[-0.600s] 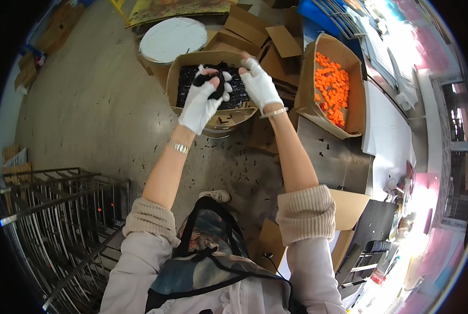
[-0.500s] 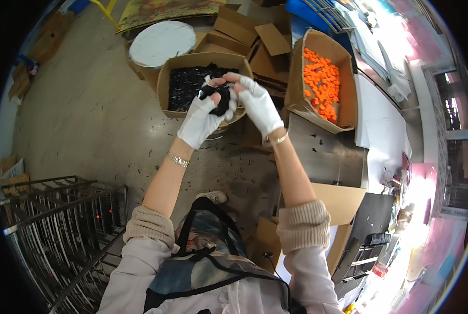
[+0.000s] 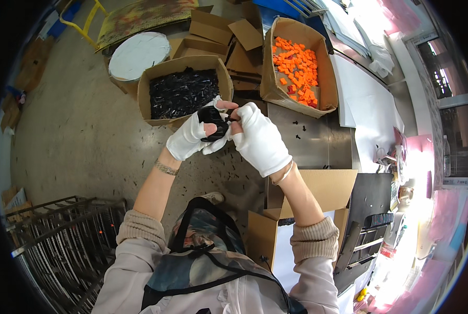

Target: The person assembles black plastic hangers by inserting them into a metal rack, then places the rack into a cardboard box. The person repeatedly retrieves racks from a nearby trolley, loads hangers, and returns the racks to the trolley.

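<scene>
My left hand (image 3: 188,137), in a white glove with bare fingertips, is closed around a rounded, ribbed black part (image 3: 211,123), its thumb lying across the front. The gloved right hand (image 3: 262,140) meets it from the right. Its thumb and forefinger pinch a small dark piece (image 3: 231,119) at the side of the black part. The piece's exact kind is too small to make out. Just beyond my hands stands a cardboard box (image 3: 144,99) full of small black plastic pieces (image 3: 184,89).
A second carton (image 3: 269,78) with orange pieces (image 3: 297,65) stands at the far right on a metal table (image 3: 318,138) with a few stray black bits. A white round lid (image 3: 140,55) is at the far left. Nearer left is a metal rack (image 3: 66,246); an open carton (image 3: 263,235) is close by.
Both hands have come nearer and apart from the box of black pieces. The right hand has turned, now pinching at the right side of the black part, which shows more fully.
</scene>
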The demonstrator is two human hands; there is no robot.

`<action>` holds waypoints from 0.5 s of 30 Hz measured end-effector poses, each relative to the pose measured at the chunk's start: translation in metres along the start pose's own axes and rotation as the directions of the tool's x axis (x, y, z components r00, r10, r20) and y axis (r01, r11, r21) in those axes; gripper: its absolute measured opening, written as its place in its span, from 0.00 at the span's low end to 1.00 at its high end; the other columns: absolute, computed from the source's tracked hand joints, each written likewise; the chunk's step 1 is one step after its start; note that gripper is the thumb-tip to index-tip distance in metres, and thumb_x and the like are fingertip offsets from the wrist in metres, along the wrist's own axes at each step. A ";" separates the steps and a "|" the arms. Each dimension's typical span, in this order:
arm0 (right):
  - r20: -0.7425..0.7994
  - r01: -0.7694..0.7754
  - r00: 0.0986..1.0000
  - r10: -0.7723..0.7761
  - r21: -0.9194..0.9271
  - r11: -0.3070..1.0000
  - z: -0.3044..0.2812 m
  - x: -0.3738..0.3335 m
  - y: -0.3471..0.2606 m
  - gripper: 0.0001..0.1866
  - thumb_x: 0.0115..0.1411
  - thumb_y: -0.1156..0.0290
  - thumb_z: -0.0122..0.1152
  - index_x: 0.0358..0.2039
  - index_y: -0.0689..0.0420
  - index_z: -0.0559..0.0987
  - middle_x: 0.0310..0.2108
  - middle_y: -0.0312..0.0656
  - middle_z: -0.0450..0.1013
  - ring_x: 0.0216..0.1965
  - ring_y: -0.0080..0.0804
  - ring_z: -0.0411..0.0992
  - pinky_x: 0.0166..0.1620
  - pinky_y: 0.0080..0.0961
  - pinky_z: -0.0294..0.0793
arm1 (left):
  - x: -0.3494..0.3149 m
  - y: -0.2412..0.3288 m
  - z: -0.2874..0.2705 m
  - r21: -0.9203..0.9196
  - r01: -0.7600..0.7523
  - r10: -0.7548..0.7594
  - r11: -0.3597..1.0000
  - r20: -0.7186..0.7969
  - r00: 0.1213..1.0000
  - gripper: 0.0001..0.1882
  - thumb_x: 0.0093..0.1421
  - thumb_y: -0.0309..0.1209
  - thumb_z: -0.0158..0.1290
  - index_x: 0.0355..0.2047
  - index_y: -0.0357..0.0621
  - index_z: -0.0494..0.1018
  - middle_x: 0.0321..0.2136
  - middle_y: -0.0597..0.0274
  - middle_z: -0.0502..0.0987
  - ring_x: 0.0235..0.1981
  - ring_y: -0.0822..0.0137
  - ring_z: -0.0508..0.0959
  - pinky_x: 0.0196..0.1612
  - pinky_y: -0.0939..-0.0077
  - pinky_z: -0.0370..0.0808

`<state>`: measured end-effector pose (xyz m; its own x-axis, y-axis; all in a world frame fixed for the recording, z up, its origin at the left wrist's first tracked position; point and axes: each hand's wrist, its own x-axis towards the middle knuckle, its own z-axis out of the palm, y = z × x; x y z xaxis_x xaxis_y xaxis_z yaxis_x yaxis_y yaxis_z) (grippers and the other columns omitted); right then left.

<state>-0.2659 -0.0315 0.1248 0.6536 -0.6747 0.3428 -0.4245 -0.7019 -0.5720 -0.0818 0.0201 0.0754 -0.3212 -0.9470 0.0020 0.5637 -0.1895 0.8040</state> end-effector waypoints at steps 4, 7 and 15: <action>0.100 0.062 0.992 -0.074 0.117 0.991 0.009 0.012 0.002 0.07 0.61 0.68 0.59 0.34 0.57 0.74 0.29 0.46 0.72 0.33 0.48 0.75 0.35 0.40 0.75 | -0.009 0.004 0.000 0.006 -0.035 0.036 0.999 -0.048 0.998 0.43 0.49 0.51 0.69 0.59 0.42 0.64 0.37 0.67 0.76 0.24 0.77 0.74 0.19 0.87 0.66; 0.022 0.278 0.958 -0.286 -0.315 0.908 0.018 0.026 0.002 0.09 0.60 0.65 0.61 0.29 0.57 0.76 0.25 0.43 0.71 0.28 0.43 0.74 0.30 0.38 0.74 | -0.015 -0.009 0.001 -0.084 -0.146 0.125 0.986 -0.221 0.967 0.28 0.56 0.38 0.64 0.52 0.44 0.66 0.33 0.68 0.75 0.19 0.77 0.71 0.17 0.87 0.63; 0.149 -0.175 0.975 0.164 0.060 0.983 0.046 0.084 -0.007 0.32 0.59 0.59 0.65 0.60 0.61 0.69 0.59 0.60 0.67 0.54 0.58 0.71 0.55 0.40 0.73 | -0.018 -0.025 -0.042 -0.437 -0.299 0.018 0.848 -0.542 0.840 0.14 0.71 0.38 0.49 0.50 0.43 0.67 0.40 0.52 0.76 0.33 0.63 0.79 0.36 0.69 0.82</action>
<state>-0.1788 -0.0725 0.1231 0.6608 -0.7393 0.1296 -0.4936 -0.5581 -0.6670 -0.0577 0.0307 0.0303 0.1521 -0.9398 -0.3061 0.9069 0.0095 0.4212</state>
